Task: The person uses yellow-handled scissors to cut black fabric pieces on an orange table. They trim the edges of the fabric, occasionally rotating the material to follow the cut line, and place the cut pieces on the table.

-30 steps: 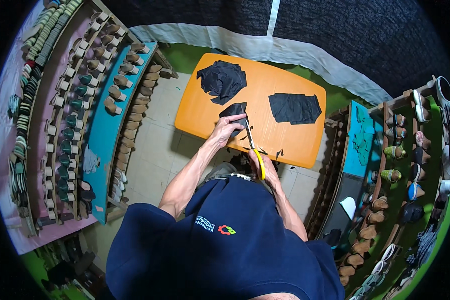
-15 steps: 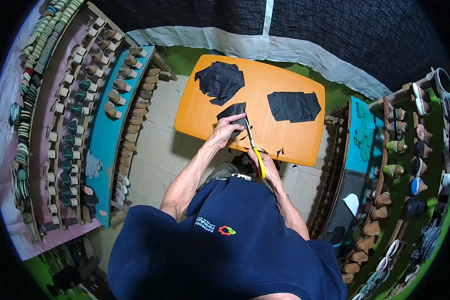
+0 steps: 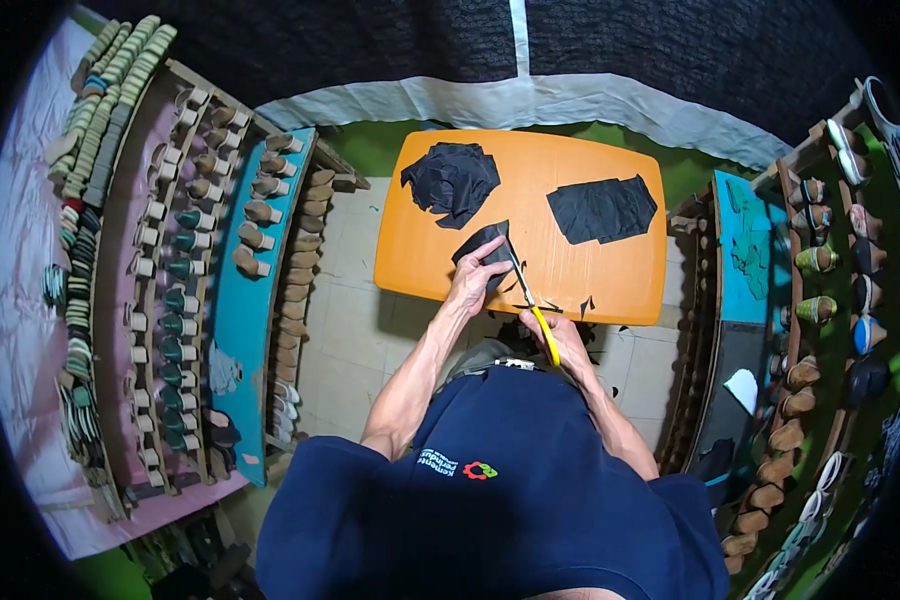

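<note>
Over the near edge of the orange table [image 3: 530, 170], my left hand [image 3: 478, 278] grips a small piece of black fabric [image 3: 482, 240], thumb and fingers on either side of it. My right hand [image 3: 560, 338] is closed around the yellow handles of a pair of scissors [image 3: 542, 328]. Their blades point away from me and lie along the right edge of that piece. A crumpled heap of black pieces [image 3: 451, 183] rests at the table's far left. Flatter black pieces [image 3: 602, 209] lie stacked at the right.
Small black scraps [image 3: 587, 305] are scattered along the table's near edge, with more on the tiled floor. Racks of shoes and wooden lasts [image 3: 180, 330] stand on the left, and more shoe shelves [image 3: 805, 380] on the right. A dark curtain [image 3: 650, 50] hangs behind the table.
The whole view has shifted, so the table sits slightly lower and further right. Both hands keep their holds on the fabric and the scissors, with the blades still at the piece's right edge.
</note>
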`<state>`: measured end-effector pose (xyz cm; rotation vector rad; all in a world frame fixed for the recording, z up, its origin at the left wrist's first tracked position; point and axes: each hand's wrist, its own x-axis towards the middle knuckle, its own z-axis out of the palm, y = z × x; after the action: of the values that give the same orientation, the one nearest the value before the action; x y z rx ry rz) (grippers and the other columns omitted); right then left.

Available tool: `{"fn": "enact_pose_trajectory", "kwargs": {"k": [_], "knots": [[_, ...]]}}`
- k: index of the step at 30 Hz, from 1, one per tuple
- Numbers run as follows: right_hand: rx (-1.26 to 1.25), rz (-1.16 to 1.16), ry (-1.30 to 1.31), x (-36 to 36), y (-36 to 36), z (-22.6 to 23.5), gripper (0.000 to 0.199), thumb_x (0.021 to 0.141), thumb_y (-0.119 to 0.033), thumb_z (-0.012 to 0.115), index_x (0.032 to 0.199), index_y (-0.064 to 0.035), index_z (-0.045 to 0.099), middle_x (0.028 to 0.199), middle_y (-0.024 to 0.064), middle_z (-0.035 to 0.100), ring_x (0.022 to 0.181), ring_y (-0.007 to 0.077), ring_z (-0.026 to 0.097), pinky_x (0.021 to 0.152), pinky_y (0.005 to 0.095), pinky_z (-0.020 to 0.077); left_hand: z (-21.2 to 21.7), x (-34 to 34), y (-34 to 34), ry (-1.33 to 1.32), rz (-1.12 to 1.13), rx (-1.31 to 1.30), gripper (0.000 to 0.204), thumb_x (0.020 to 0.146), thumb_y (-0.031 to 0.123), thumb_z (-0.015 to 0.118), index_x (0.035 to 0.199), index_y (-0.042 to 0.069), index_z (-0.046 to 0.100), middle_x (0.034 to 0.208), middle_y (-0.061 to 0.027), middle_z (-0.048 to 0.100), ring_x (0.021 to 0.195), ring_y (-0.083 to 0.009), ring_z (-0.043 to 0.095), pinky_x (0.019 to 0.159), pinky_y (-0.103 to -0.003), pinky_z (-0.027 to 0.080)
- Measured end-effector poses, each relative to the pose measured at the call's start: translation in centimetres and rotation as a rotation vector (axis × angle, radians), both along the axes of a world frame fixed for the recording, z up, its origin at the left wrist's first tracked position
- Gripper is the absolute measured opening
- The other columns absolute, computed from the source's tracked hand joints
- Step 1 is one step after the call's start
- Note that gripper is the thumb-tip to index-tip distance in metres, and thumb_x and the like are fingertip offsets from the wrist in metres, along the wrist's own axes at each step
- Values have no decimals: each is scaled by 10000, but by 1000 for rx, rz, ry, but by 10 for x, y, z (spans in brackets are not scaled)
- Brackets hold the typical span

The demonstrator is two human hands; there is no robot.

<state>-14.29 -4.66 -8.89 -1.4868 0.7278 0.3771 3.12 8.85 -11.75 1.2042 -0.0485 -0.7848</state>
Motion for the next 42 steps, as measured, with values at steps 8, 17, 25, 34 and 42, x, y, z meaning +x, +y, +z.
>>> {"fn": "enact_pose_trajectory", "kwargs": {"k": [8, 17, 25, 34, 42], "knots": [[-12, -8, -52, 5, 0, 0, 610, 839, -683, 671, 676, -101, 592, 529, -35, 462, 460, 81, 427, 458, 254, 307, 5, -13, -7, 42, 15, -31, 699, 766, -94, 730, 1423, 8, 512, 1100, -101, 703, 954, -144, 673, 912, -260, 531], [-8, -36, -22, 3, -1, 10, 602, 833, -668, 691, 670, -94, 611, 529, -35, 469, 462, 79, 434, 458, 255, 309, 0, -8, -7, 66, 66, -73, 707, 780, -112, 713, 1440, -17, 476, 1254, -126, 647, 1076, -163, 645, 988, -278, 508], [-67, -21, -54, 11, -3, -6, 629, 836, -688, 672, 657, -90, 597, 522, -27, 474, 459, 81, 441, 450, 265, 310, -8, -19, -9, 58, 38, -61, 742, 750, -93, 744, 1439, -9, 481, 1195, -129, 671, 1020, -155, 660, 967, -274, 519], [-74, -24, -30, 8, -4, -8, 619, 847, -690, 657, 663, -102, 600, 496, -38, 456, 441, 79, 438, 437, 266, 298, -6, -20, -11, 78, 43, -69, 745, 764, -100, 732, 1452, -7, 461, 1153, -127, 684, 987, -158, 674, 934, -279, 539], [-59, -29, -77, 12, -5, -18, 524, 896, -630, 645, 860, -108, 676, 559, -66, 467, 492, 53, 419, 459, 255, 280, 2, -32, -15, 97, 6, -109, 789, 761, -120, 728, 1478, -1, 422, 1132, -107, 684, 992, -142, 665, 926, -267, 533]]}}
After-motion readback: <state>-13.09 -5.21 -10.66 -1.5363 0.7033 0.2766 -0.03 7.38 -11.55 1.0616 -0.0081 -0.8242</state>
